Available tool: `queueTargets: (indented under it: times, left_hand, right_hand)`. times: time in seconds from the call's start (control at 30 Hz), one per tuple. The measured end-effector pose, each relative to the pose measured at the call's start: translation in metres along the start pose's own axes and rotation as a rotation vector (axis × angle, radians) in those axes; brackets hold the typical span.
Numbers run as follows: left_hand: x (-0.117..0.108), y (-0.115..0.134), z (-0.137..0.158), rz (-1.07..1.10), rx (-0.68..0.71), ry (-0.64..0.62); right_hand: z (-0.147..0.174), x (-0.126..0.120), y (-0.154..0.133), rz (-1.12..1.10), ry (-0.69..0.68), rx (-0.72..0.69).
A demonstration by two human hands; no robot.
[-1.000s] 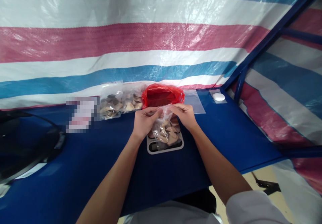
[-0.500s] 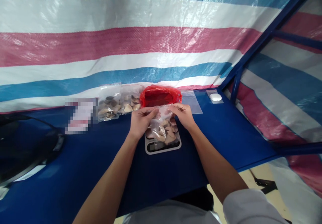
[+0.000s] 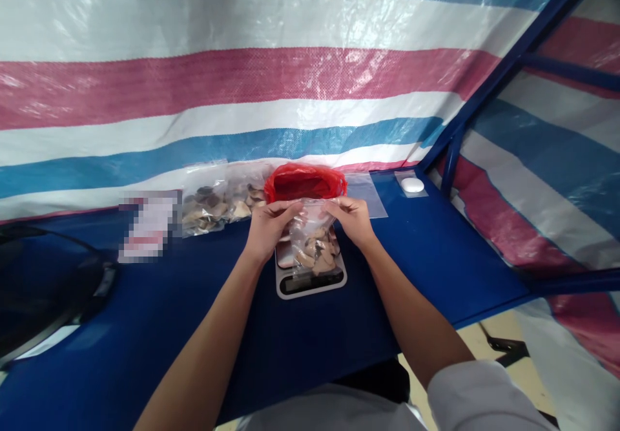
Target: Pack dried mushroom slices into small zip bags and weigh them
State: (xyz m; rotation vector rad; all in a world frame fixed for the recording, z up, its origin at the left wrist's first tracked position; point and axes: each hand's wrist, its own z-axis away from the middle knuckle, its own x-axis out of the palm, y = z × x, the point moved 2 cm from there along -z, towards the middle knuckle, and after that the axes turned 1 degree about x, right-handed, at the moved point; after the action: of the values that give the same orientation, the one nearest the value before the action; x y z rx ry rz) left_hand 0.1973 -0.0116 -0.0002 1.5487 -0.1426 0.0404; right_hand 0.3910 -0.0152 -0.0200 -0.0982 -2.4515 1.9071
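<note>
A clear zip bag point(image 3: 316, 245) with several tan and dark dried slices hangs over a white digital kitchen scale point(image 3: 312, 283). My left hand point(image 3: 270, 225) pinches the bag's top edge at its left corner, thumb against fingers. At the right corner my right hand point(image 3: 352, 219) grips the same edge. The bag covers much of the scale's platform; whether it rests on it I cannot tell. Just behind the hands stands an open red plastic bag point(image 3: 305, 182), its contents hidden in shadow.
Left of the red bag lie two filled clear bags of slices, one bag point(image 3: 206, 211) beside the other point(image 3: 241, 192). A flat clear bag point(image 3: 368, 195) and a small white object point(image 3: 411, 185) are to the right. A black rounded item point(image 3: 53, 289) occupies the table's left side.
The hands have drawn slightly apart along the bag's top edge, which looks straighter and flatter. The bag still hangs over the scale. The whole view has shifted a little.
</note>
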Motion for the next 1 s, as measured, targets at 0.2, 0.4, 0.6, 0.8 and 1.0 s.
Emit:
queueTargets:
  times: [0.2,0.4,0.6,0.8,1.0]
  left_hand:
    - [0.002,0.0064,0.0051,-0.09,0.106,0.018]
    - [0.0032,0.0067,0.0078,-0.07,0.05,0.014]
    - [0.0022,0.0043,0.0073,-0.01,0.002,0.022]
    - [0.0038,0.0052,0.0093,-0.052,0.064,0.038]
    - [0.0047,0.0028,0.0102,-0.049,0.051,0.039]
  right_hand:
    - [0.0004,0.0054,-0.0007,-0.002,-0.042,-0.035]
    - [0.0014,0.0041,-0.0024,0.035,-0.041,-0.04]
    - [0.0017,0.0038,-0.0029,0.031,-0.028,-0.018]
    - [0.0026,0.0087,-0.0063,0.025,-0.071,-0.004]
    - [0.003,0.0101,-0.0059,-0.001,-0.06,0.035]
